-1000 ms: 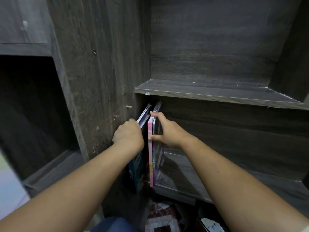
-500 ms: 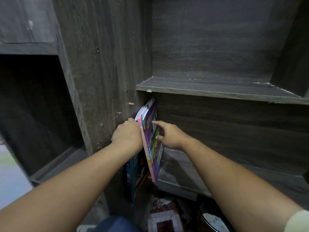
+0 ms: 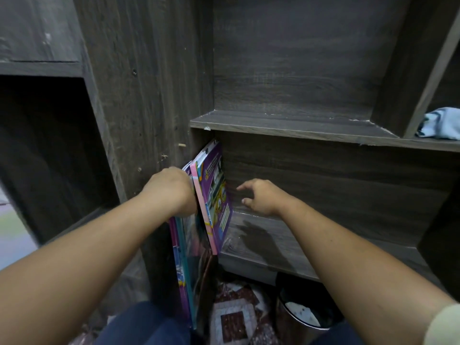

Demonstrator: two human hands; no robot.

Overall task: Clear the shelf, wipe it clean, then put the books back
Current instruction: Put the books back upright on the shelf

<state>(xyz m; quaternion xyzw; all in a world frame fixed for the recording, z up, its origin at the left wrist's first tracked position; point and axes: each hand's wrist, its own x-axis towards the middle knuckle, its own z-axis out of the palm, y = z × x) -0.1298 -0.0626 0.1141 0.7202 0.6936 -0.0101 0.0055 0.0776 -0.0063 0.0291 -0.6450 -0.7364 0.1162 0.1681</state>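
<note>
books (image 3: 214, 195) with purple and pink glossy covers, leaning at the left end of the dark wood-grain shelf (image 3: 286, 242); left hand (image 3: 171, 190) closed around their near edges, right hand (image 3: 261, 197) open just beside them, fingers spread. pale blue cloth (image 3: 440, 127) on upper shelf.

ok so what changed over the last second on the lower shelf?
The right hand let go of the purple book and pulled away to the right; it now hovers open, touching nothing. That book tipped from near upright to lean left against the others. The left hand stays clamped on the books at the lower shelf's left end. The blue cloth on the upper shelf came into view as the camera shifted.
</note>
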